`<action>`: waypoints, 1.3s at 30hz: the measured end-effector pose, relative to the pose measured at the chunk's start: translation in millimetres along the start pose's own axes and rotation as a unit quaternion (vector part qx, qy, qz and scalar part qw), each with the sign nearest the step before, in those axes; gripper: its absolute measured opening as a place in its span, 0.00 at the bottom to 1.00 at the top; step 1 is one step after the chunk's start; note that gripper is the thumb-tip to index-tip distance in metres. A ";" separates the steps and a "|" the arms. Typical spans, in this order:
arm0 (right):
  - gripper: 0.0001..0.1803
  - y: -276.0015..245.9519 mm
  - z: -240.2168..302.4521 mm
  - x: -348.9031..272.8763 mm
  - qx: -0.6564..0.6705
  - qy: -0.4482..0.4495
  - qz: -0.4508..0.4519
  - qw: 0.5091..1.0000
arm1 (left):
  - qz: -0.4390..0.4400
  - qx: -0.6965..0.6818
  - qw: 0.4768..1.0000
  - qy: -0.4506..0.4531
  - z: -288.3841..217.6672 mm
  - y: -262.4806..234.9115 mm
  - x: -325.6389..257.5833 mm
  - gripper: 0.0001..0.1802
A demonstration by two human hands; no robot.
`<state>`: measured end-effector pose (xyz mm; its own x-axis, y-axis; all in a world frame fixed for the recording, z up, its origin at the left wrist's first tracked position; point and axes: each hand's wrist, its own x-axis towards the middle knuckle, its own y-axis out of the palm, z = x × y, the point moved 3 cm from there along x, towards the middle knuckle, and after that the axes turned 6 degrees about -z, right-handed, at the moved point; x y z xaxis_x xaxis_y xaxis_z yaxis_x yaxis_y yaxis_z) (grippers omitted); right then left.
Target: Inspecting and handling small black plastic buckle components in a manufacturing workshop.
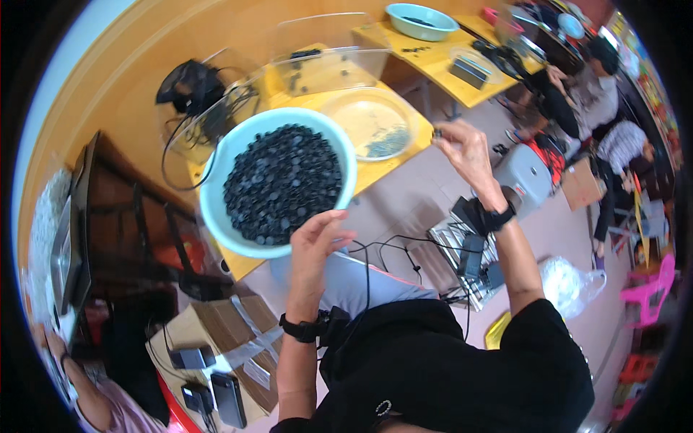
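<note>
A large pale-blue basin filled with small black round pieces stands on the yellow table. Over its near right rim is my left hand, slightly blurred, with fingers loosely bent and apart and nothing visible in them. My right hand is raised off the table's right edge, thumb and fingertips pinched on a small dark piece, too small to make out fully. Behind the basin, to its right, sits a clear round tray holding a patch of small grey metallic bits.
Clear plastic bins stand at the table's back. Another yellow table carries a second blue basin. A cardboard box with black devices is at lower left. Cables and a metal rack lie right of my lap. Other people sit far right.
</note>
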<state>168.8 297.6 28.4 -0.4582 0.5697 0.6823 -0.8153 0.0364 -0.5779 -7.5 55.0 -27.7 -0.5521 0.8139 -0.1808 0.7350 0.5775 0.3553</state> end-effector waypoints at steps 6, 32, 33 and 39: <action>0.11 68.9 32.4 37.8 0.029 -0.070 0.337 0.938 | 0.015 -0.012 1.000 -0.004 4.4 -3.7 4.6 0.13; 0.10 143.1 107.1 36.5 0.132 -0.090 0.327 0.932 | 0.062 0.025 0.998 0.012 12.1 -10.3 6.6 0.12; 0.10 156.6 112.8 39.3 0.163 -0.153 0.335 0.915 | 0.062 0.025 0.998 0.013 12.5 -10.4 7.0 0.12; 0.18 232.0 124.2 29.0 0.066 -0.255 0.455 0.850 | 0.068 0.009 0.997 0.026 12.5 -11.5 6.0 0.13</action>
<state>-77.7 220.6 -30.3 -0.9875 -0.1191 0.1035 -0.0572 -0.3411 -0.9383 -14.3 54.1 -44.3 -0.4666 0.8805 -0.0838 0.8109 0.4637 0.3569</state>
